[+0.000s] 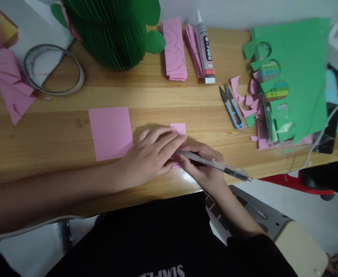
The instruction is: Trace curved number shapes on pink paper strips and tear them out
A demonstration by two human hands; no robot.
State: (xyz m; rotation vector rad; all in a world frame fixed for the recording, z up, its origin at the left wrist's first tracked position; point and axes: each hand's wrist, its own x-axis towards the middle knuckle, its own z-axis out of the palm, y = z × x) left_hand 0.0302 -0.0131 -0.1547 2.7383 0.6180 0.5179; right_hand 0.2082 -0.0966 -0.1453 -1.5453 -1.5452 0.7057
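My right hand point(212, 181) is closed around a clear pen point(229, 169), whose tip end points left toward a small pink paper strip point(181, 126). My left hand point(150, 154) lies flat across that strip, fingers stretched out. Most of the strip is hidden under my hands; part of a drawn curve shows near its top. To the left, a pink paper square point(109, 132) lies flat, its right corner close to my left hand. The pen's tip is hidden by my fingers.
At the back stand a green pleated paper piece point(119, 42), folded pink strips point(174, 50) and a glue tube point(206, 54). Blue thread snips point(233, 109) lie near pink scraps point(248, 102) and cut green sheets point(304, 77). A tape roll point(78, 82) and pink bow point(5, 69) are left.
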